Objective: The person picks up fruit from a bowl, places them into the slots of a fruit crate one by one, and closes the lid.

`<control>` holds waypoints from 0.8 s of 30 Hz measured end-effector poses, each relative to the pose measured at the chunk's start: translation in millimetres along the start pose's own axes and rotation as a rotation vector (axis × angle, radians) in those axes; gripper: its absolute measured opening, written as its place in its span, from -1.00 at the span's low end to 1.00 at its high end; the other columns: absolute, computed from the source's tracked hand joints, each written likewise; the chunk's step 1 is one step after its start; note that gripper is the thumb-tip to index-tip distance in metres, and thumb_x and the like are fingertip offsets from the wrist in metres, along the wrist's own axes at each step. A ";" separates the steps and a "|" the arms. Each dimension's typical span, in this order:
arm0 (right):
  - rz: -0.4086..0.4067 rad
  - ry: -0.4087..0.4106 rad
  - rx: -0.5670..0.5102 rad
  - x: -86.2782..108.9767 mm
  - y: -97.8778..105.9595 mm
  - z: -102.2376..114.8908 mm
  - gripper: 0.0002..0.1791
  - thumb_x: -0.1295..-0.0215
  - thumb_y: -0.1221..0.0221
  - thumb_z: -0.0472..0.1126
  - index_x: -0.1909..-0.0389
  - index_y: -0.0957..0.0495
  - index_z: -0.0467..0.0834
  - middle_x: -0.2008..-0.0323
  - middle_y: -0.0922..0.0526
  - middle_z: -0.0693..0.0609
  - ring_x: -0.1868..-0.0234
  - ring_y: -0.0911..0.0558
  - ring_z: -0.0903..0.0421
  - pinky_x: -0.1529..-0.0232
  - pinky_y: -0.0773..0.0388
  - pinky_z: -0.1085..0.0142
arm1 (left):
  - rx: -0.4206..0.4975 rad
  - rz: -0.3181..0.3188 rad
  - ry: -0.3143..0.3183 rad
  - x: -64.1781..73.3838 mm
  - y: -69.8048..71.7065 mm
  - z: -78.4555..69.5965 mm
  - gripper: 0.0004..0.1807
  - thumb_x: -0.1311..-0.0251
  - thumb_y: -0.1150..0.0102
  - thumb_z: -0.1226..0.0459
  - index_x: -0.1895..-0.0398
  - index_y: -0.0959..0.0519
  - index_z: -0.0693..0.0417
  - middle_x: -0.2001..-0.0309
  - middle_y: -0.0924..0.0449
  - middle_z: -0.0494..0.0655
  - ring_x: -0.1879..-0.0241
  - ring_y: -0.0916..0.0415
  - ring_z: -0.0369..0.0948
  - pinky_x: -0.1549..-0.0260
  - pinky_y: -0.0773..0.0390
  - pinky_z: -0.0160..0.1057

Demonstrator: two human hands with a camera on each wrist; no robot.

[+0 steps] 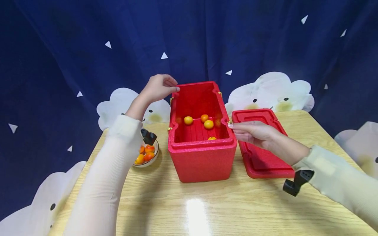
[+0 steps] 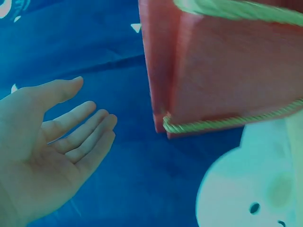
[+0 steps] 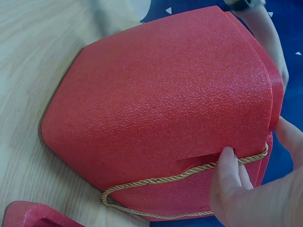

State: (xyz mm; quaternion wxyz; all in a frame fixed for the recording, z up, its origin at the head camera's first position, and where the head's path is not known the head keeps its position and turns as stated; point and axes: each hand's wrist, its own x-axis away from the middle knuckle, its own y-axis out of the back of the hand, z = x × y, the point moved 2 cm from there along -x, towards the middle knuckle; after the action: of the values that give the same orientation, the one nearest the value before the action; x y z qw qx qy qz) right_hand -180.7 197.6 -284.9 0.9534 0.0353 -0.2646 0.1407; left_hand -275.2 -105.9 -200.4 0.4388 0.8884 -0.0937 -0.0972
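Observation:
A red foam box (image 1: 203, 164) stands uncovered on the table, with several small round fruits (image 1: 208, 124), yellow to orange, on its floor. My left hand (image 1: 159, 87) is raised by the box's far left corner; in the left wrist view its loosely bent fingers (image 2: 94, 135) hold nothing and stay apart from the box. At the right side my right hand (image 1: 254, 131) touches the box, thumb at the rim, fingers nearly straight. The right wrist view has those fingertips (image 3: 228, 153) against the side wall by a recess, beside a twisted gold cord (image 3: 161, 179).
Right of the box lies its red lid (image 1: 265, 160) on the wooden table (image 1: 183, 203). A bowl (image 1: 156, 154) of orange-red fruits stands at the left, partly behind my left sleeve (image 1: 103, 170). Behind the table hangs a dark blue curtain (image 1: 189, 39) with white clouds.

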 end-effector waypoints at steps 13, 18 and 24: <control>0.000 -0.011 -0.007 2.7 3.2 -1.5 -0.18 -0.28 -0.18 0.10 -0.45 -0.13 -0.16 0.40 -0.74 0.29 0.29 -0.74 0.34 0.10 -0.63 0.47 | 0.018 -0.076 0.010 68.1 -15.9 82.4 -0.68 -0.28 -0.13 0.20 0.02 -0.55 0.25 0.05 -0.65 0.20 0.04 -0.60 0.05 -0.02 -0.59 -0.01; 0.001 -0.014 -0.012 2.5 3.7 -2.6 -0.14 -0.23 -0.22 0.12 -0.44 -0.14 -0.16 0.40 -0.74 0.29 0.29 -0.75 0.33 0.05 -0.62 0.45 | -0.002 -0.056 0.030 91.5 -32.1 110.9 -0.70 -0.27 -0.15 0.22 0.06 -0.55 0.27 0.09 -0.66 0.21 0.10 -0.63 0.06 0.03 -0.61 0.00; 0.003 -0.010 -0.029 3.0 2.8 -2.0 -0.19 -0.28 -0.19 0.08 -0.44 -0.14 -0.17 0.41 -0.75 0.28 0.30 -0.75 0.33 0.12 -0.64 0.48 | -0.025 -0.010 0.055 113.8 -48.2 138.9 -0.73 -0.23 -0.17 0.26 0.12 -0.58 0.29 0.15 -0.68 0.21 0.17 -0.65 0.05 0.13 -0.64 -0.06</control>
State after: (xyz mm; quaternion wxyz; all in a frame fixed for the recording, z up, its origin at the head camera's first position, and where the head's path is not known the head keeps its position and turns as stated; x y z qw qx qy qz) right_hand -178.0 201.4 -285.1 0.9523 0.0220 -0.2714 0.1380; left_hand -197.0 -211.5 -331.9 0.4517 0.8857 -0.0758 -0.0763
